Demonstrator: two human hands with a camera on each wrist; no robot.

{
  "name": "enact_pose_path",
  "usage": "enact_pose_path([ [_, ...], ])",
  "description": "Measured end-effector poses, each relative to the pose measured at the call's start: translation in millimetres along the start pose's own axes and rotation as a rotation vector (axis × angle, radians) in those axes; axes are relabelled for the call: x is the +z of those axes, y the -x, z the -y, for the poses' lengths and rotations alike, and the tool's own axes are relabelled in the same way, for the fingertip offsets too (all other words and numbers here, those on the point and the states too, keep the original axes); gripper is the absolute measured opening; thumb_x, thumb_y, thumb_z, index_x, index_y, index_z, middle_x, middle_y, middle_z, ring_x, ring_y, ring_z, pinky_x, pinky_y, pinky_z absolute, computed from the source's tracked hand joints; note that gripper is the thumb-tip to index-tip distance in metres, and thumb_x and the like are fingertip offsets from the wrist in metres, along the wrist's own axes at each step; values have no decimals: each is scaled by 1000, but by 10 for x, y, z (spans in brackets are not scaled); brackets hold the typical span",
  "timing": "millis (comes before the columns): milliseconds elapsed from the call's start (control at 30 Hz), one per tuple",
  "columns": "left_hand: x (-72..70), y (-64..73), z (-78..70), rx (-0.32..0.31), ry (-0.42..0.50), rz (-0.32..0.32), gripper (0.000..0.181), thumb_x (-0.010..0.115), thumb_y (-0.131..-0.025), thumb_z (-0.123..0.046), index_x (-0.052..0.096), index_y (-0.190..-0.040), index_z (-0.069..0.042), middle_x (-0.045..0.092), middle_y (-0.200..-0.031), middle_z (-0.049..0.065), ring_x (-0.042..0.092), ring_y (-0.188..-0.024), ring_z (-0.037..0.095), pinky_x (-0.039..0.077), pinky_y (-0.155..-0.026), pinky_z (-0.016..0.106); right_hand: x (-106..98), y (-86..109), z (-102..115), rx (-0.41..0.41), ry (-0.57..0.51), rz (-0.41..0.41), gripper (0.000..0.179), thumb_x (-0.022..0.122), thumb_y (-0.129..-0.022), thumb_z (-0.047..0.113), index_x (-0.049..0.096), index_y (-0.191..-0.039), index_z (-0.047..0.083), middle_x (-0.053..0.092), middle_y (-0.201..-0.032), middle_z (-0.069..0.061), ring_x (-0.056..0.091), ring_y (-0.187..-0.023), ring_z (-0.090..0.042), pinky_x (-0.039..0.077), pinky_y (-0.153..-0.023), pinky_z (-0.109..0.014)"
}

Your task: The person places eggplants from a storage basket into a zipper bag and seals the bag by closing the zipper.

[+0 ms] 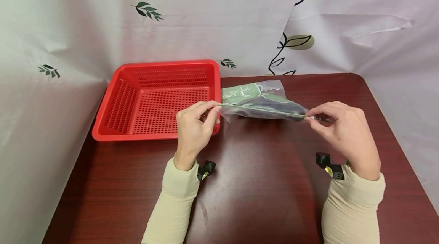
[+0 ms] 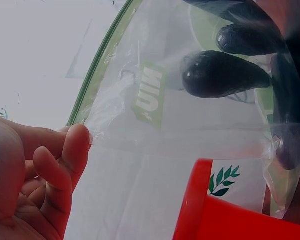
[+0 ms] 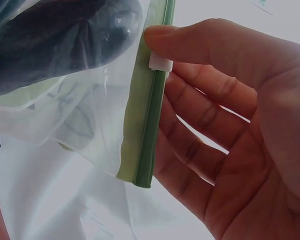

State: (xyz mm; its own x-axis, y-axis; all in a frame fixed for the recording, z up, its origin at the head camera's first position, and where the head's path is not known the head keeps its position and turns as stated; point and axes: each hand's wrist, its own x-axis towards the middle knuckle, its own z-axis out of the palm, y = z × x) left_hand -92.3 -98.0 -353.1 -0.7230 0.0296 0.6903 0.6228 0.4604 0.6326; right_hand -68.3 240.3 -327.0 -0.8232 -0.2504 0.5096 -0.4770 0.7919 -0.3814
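A clear zip bag (image 1: 271, 103) with green printing is held by its top edge above the table. My left hand (image 1: 194, 127) pinches one end of the green zip strip (image 2: 97, 62) between thumb and finger. At the other end, my right hand (image 1: 348, 133) pinches the white slider (image 3: 160, 63); a short stretch of green strip extends past it. Several dark, smooth, oblong items (image 2: 222, 75), resembling small eggplants, are inside the bag. The left wrist view shows them through the plastic, bunched away from the zip.
A red perforated basket (image 1: 144, 137) stands at the back left, with its right side close by my left hand and the bag. The dark red-brown table (image 1: 253, 187) reaches back to a white curtain (image 1: 192, 15) with leaf prints, which also encloses both sides.
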Motion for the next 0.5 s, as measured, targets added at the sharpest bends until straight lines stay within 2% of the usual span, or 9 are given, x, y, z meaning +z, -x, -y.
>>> enact_pose_path([
  [500,0,-5,11,-3,4,-6,7,72,-92,-7,78,-90,-3,70,-71,1,65,-57,9,51,-53,20,-40,22,-34,43,23,19,26,81,-71,-2,78,-85,19,72,-82,6,50,-64,17,39,-60,-11],
])
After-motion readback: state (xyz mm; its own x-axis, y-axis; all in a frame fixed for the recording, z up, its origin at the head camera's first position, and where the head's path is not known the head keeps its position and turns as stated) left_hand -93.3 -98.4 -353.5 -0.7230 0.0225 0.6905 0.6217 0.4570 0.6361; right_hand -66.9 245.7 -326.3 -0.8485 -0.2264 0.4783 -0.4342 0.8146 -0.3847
